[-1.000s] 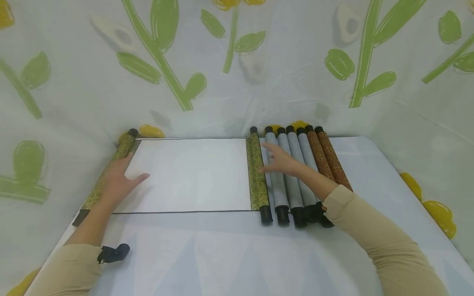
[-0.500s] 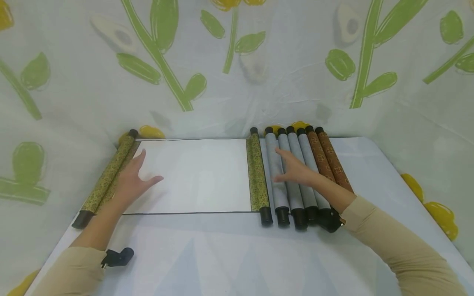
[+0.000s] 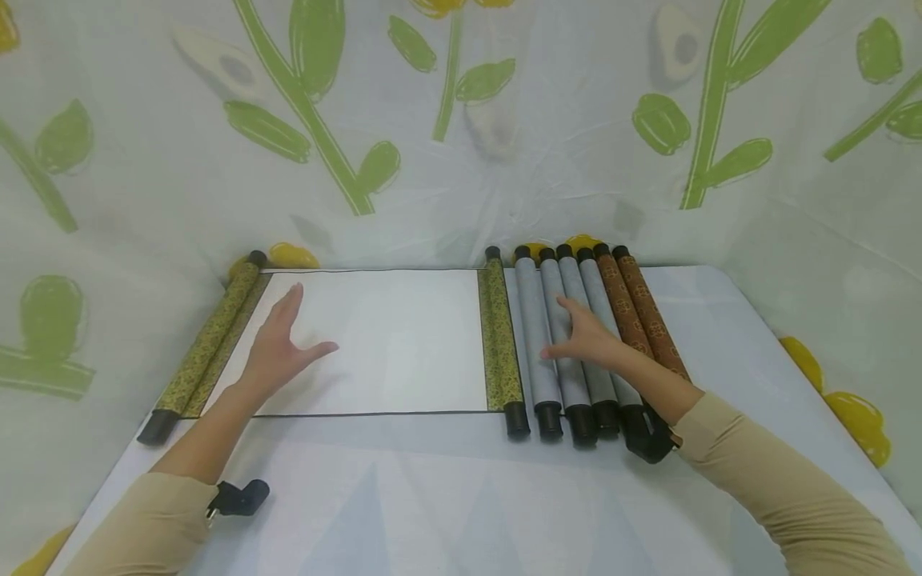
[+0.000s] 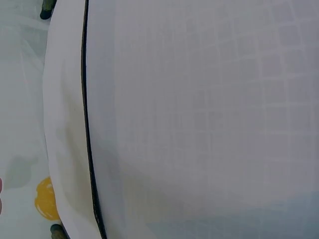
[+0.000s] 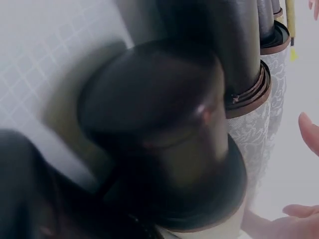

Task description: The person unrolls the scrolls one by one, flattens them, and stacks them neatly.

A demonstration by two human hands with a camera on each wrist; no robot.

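A scroll with a blank white sheet (image 3: 389, 344) lies spread on the table, with a green-gold patterned roll (image 3: 209, 344) at its left end and another patterned roll (image 3: 502, 336) at its right. Above the sheet's left part, my left hand (image 3: 277, 356) holds nothing, its fingers extended and thumb spread. My right hand (image 3: 587, 336) hovers over the grey rolled scrolls (image 3: 536, 336), thumb and fingers apart, with nothing between them. The left wrist view shows the sheet's dark edge (image 4: 85, 109). Close up in the right wrist view is a black scroll knob (image 5: 154, 114).
Two brown patterned scrolls (image 3: 641, 304) lie right of the grey ones, partly under my right forearm. Their black end caps point toward me. The white table (image 3: 403, 496) meets a leaf-printed cloth backdrop (image 3: 562, 176) at the back. A dark wrist camera (image 3: 241, 498) sits at my left cuff.
My left hand has come off the left patterned roll and moved right over the sheet. My right hand has drifted right and slightly nearer, from beside the right patterned roll to over the grey scrolls.
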